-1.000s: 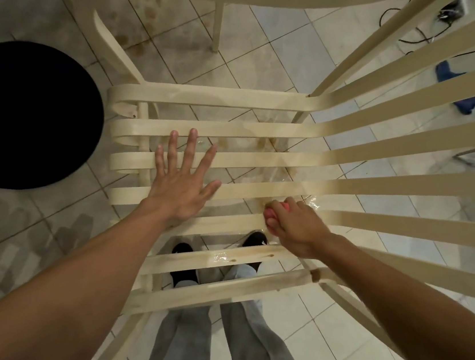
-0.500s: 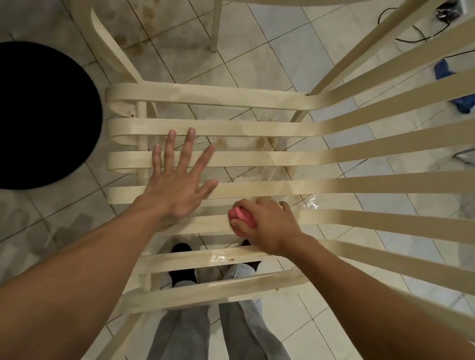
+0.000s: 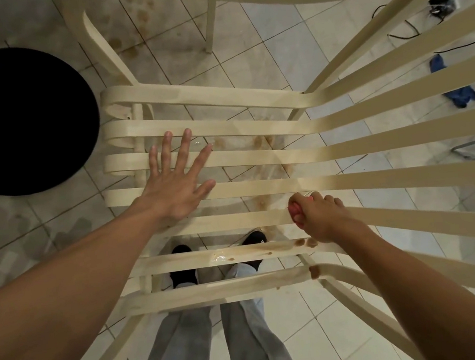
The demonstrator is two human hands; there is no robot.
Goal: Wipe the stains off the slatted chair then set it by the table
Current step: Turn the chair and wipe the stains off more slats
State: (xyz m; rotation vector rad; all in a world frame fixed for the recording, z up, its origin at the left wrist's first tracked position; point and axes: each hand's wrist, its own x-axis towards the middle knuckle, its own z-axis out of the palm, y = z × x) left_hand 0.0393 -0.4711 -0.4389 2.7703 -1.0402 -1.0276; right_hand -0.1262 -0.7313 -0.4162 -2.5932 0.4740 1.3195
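Note:
The cream slatted chair (image 3: 253, 127) fills the view below me. Brown stains (image 3: 304, 243) and a wet sheen mark the two nearest slats, and fainter brown marks show near the middle slats. My left hand (image 3: 178, 184) lies flat with fingers spread on the left part of the seat slats. My right hand (image 3: 320, 219) grips a small pink-red cloth or sponge (image 3: 295, 212) and presses it on a slat right of centre.
A round black stool or tabletop (image 3: 19, 119) stands left of the chair. A blue rag (image 3: 457, 93) and black cables with a charger (image 3: 439, 4) lie on the tiled floor at the right. My legs and black socks show under the slats.
My right hand slid the pink cloth left along the slat, then back to the right, farther than a second ago. The left hand has stayed flat on the slats.

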